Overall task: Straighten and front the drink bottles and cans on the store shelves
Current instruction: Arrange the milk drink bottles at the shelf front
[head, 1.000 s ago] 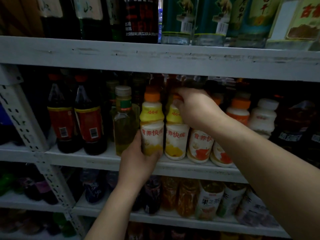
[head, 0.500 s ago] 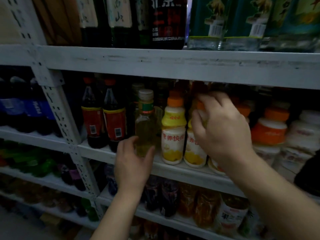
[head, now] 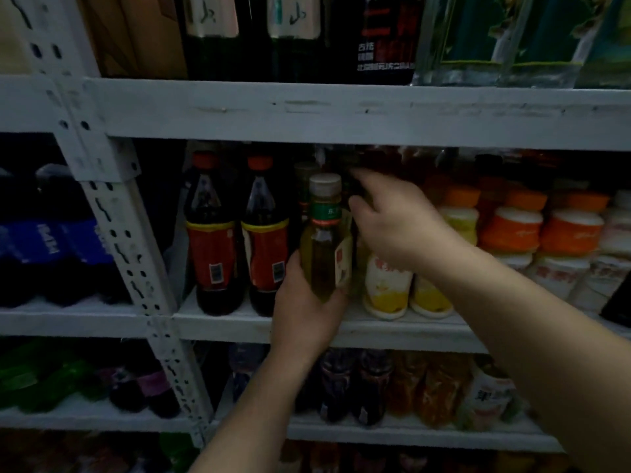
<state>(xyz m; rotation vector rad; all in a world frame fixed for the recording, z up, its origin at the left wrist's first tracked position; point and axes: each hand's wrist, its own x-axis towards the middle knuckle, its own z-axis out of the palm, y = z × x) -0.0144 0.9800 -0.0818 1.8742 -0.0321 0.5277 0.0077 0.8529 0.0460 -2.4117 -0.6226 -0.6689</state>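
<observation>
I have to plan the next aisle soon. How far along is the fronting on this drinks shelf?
Done, apparently: two dark red-label bottles stand upright at the shelf edge. In hand: left hand grips the yellow-green bottle, its label turned sideways; right hand reaches behind it. Left: orange-capped bottles and the lower shelves.

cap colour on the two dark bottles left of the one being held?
Red-orange, both dark bottles; head view, just under the upper shelf.

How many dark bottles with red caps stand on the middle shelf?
2. One dark bottle stands next to the shelf post; the other stands right beside it, just left of the yellow-green bottle in the left hand. More may be hidden behind.
</observation>
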